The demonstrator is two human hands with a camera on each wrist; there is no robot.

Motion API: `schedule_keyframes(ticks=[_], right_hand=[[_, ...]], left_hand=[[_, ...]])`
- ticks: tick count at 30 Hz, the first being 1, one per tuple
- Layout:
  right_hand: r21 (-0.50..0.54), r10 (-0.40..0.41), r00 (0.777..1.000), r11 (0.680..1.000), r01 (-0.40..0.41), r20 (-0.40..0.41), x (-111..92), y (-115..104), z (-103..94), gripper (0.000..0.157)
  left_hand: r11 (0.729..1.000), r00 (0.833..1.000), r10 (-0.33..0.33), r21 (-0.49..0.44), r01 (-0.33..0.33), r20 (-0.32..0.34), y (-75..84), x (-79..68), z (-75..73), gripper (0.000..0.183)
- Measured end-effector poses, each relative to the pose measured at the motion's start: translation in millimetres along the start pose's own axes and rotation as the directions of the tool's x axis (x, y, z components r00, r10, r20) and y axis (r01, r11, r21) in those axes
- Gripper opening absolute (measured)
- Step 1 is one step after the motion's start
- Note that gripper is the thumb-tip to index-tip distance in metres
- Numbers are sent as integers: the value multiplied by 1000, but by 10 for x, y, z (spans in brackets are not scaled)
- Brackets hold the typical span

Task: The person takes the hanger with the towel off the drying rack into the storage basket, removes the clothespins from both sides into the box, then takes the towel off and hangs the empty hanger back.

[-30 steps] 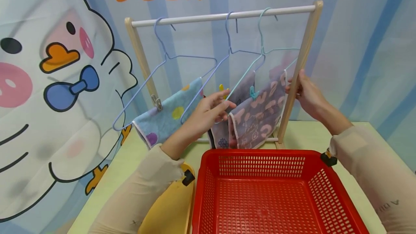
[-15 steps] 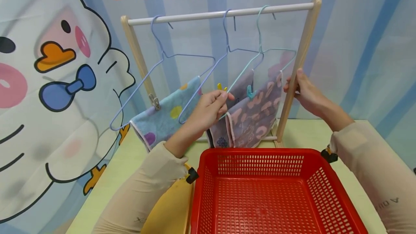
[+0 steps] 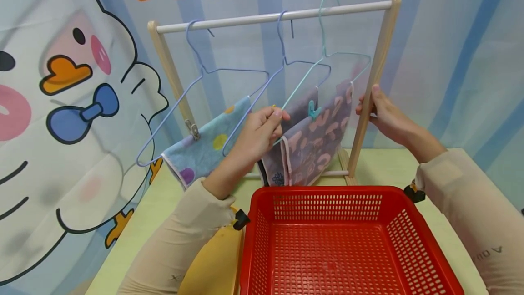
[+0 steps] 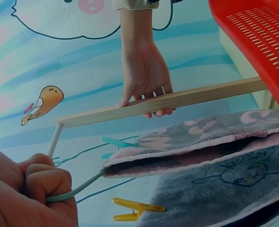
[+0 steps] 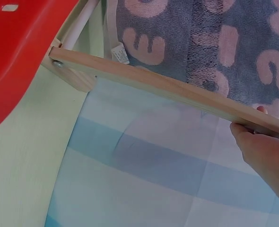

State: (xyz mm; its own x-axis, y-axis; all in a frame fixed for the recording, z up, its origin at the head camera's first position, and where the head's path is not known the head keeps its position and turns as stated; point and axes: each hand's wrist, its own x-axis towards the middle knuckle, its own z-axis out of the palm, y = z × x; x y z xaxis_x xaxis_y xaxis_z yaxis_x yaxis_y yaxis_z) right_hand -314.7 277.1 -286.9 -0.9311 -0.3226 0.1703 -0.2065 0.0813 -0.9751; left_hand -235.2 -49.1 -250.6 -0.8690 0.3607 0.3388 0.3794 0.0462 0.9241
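Observation:
My left hand [image 3: 259,132] grips the lower left corner of a mint-green clothes hanger [image 3: 303,78]. The hanger's hook stands raised above the rail of the drying rack [image 3: 254,20]. Over its bottom bar hangs a folded purple-grey towel [image 3: 317,147] with pink shapes, and a teal clothespin [image 3: 314,110] sits on the towel. With thumb and fingers on either side, my right hand [image 3: 388,112] holds the rack's right wooden post [image 3: 379,65]. In the left wrist view, a yellow clothespin [image 4: 135,208] is on the dark grey towel [image 4: 201,189] behind.
Two blue-purple hangers [image 3: 200,73] hang farther left on the rail, one bearing a light-blue dotted towel [image 3: 213,142] with a grey clothespin [image 3: 192,130]. A red plastic basket [image 3: 327,190] stands in front of the rack, beside a yellow object [image 3: 213,263].
My left hand has closed round the mint-green hanger and lifted it, so its hook rose from the rail. The towel came up with it. My right hand stays on the post.

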Motion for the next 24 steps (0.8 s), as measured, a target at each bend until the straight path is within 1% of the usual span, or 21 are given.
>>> schedule_keyframes(ticks=[3,7,14,18,24], right_hand=[[9,-7,1000,1000,7,3,-2,12,-2,51],[-5,-10,1000,1000,10,6,-8,18,-9,52],[-9,-6,1000,1000,6,5,3,23,-17,52],[-10,-2,1000,1000,2,2,8,36,-20,52],[-16,8,1000,1000,-8,6,26,22,-22,52]], left_hand=[[1000,1000,5,-5,-4,7,25,-23,-26,29],[1000,1000,19,2,-19,19,63,-59,-68,30],[998,998,56,7,-56,30,132,-144,-146,30],[997,997,63,38,-64,32,171,-233,-195,29],[995,997,64,74,-67,41,273,-387,-274,30]])
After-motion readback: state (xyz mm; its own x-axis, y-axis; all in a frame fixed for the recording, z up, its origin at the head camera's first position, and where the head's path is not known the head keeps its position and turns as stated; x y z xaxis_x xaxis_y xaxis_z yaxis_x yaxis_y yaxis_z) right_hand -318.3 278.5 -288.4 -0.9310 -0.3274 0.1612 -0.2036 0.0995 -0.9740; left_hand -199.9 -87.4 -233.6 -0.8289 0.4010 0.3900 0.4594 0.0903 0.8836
